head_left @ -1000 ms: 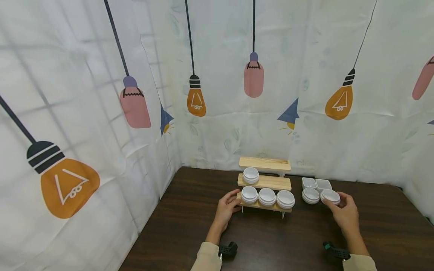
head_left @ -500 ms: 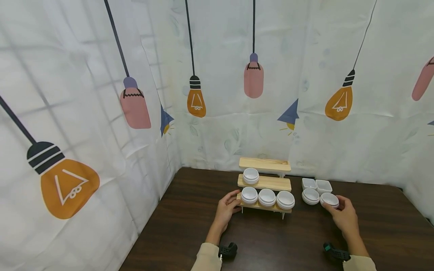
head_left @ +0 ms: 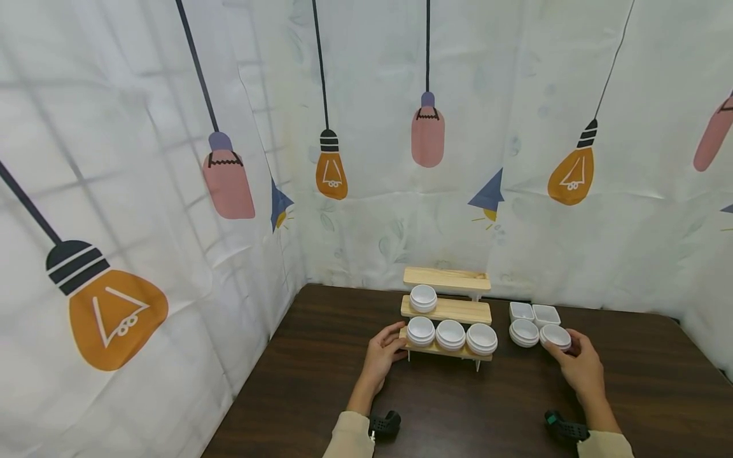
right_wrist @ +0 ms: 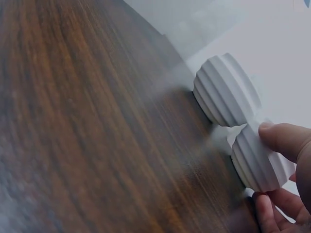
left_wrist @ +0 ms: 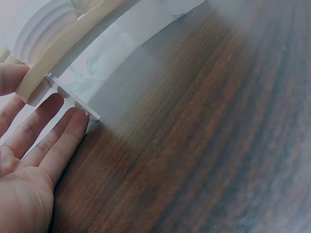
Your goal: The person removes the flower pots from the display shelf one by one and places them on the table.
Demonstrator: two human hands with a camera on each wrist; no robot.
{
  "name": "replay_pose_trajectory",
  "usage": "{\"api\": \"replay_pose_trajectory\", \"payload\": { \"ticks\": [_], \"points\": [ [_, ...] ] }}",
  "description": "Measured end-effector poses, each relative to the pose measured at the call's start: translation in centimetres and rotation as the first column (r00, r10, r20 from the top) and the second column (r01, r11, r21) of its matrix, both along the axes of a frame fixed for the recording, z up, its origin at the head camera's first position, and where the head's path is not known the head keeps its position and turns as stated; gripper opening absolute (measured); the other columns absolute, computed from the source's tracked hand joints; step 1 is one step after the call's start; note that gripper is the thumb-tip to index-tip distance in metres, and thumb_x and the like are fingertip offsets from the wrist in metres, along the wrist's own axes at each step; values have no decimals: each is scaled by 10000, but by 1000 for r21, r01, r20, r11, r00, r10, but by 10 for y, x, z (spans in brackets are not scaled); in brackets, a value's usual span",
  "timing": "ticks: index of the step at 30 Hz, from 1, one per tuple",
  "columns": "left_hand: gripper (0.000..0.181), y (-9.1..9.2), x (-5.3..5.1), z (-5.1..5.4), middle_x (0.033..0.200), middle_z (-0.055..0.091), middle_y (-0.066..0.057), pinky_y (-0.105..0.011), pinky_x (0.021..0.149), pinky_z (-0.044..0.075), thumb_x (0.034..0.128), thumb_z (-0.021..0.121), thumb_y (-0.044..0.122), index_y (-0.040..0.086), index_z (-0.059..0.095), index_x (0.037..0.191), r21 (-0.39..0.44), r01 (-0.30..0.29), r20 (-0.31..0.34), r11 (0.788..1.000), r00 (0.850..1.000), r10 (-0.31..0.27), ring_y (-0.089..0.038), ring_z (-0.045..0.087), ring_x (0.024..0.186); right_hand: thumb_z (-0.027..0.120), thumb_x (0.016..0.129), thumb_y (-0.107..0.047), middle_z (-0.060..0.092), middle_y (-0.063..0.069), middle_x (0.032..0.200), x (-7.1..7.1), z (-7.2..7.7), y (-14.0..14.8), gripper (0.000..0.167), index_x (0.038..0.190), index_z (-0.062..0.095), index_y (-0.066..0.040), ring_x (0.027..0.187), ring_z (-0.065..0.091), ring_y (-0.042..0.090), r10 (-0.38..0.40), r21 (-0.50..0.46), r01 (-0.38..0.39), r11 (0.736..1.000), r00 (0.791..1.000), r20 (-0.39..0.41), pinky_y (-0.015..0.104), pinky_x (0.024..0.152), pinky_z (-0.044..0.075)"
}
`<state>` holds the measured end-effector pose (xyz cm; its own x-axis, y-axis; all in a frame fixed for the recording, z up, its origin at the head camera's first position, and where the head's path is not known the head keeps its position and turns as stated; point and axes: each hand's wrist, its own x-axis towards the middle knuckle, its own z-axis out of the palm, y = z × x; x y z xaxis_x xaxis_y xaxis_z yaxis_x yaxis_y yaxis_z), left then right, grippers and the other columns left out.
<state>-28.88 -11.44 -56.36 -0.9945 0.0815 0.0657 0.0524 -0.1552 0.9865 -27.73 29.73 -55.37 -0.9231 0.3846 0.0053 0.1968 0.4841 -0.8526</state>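
A three-tier wooden shelf stand stands at the back of the table. My left hand grips the left end of its lowest tier; in the left wrist view the thumb lies at the board's edge and the fingers spread below. Three round white bowls line that lowest tier, and another white bowl sits at the left of the middle tier. On the right, my right hand pinches a ribbed round white bowl between thumb and fingers. A second round bowl stands beside it.
Two square white dishes stand behind the round bowls on the right. The dark wooden table meets a white printed curtain at its back and left edges.
The bowl in my right hand has come down slightly and sits more level, with the hand following. My left hand and the shelf stand have stayed in place.
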Motion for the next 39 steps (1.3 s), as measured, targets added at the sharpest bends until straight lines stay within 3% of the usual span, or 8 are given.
{"api": "replay_pose_trajectory", "payload": {
  "ticks": [14,25,30,35,39],
  "points": [
    [434,-1,0,-1,1256,703,-187,-436,927,595,991,655,121,39,588,1412,2,4,1,1000,1000,-4,-150,704,1027,637,981,-459,439,304,1508,-1,-1,-1,811,1564,321,7,1299,484,417,-19,30,19,999,1000,9,311,828,404],
    [433,-2,-1,-1,1261,699,-189,-462,946,586,998,647,126,43,583,1418,0,9,-2,1000,1000,-9,-157,703,1038,641,987,-446,432,323,1496,-1,0,-4,812,1560,312,25,1282,496,433,-27,28,26,999,1000,13,331,833,437],
    [437,-3,1,-1,1252,703,-184,-463,943,587,1000,646,133,39,579,1422,0,11,-9,1000,1000,-11,-161,705,1033,643,982,-456,421,323,1504,-2,-1,-3,838,1571,290,25,1299,487,428,-21,17,21,1000,1000,15,248,807,434],
    [436,-1,1,-1,1243,708,-181,-430,925,596,998,648,129,42,583,1420,-6,8,-7,1000,1000,-8,-161,706,1019,651,979,-452,388,328,1535,-1,-1,0,871,1588,249,23,1339,448,417,-20,-40,21,999,1000,20,80,674,340],
    [442,0,0,-1,1232,711,-167,-400,906,600,998,649,136,46,580,1425,-7,12,-3,1000,1000,-12,-147,698,994,655,982,-415,408,311,1532,0,3,0,815,1574,287,8,1296,468,375,-75,-89,74,993,997,-8,52,642,333]
  ]
}}
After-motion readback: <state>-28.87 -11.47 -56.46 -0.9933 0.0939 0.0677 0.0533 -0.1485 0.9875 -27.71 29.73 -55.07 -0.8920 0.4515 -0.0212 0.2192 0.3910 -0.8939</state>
